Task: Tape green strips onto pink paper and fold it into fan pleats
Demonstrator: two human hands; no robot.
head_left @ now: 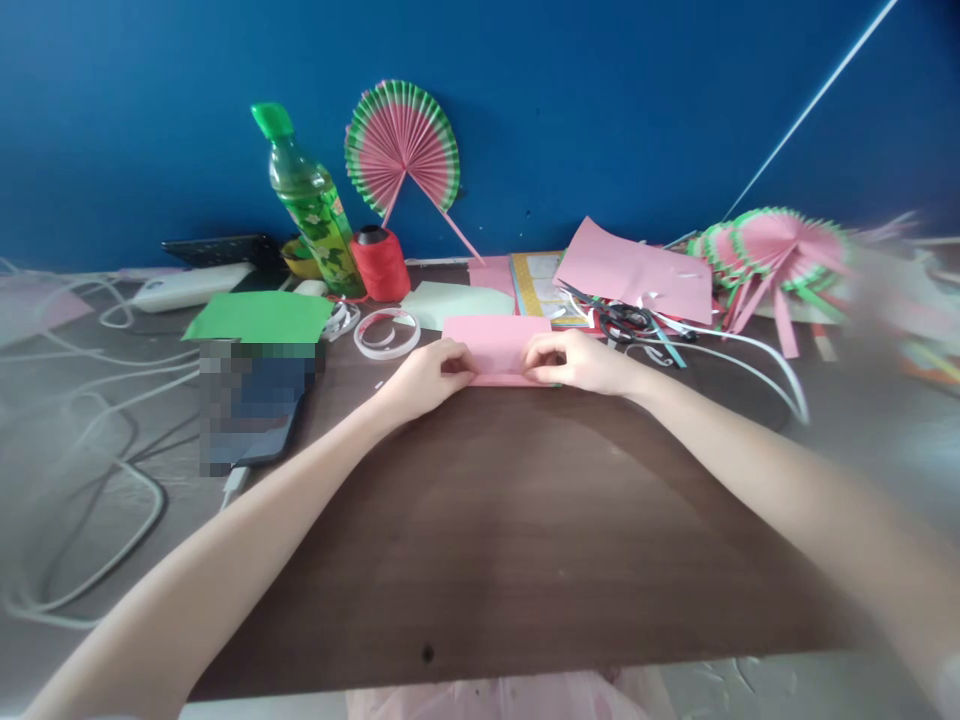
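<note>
A sheet of pink paper lies on the brown table in front of me, its near edge folded over into a narrow strip. My left hand pinches the left end of that fold between thumb and fingers. At the other end my right hand pinches the fold the same way. A bit of green shows under the paper by my right fingertips. Just left of the paper is a roll of tape, and a pale green sheet lies behind it.
A pleated pink-and-green paper fan leans on the blue wall beside a green bottle and a red thread spool. Green paper, a phone and cables are at left. More fans and pink paper are at right.
</note>
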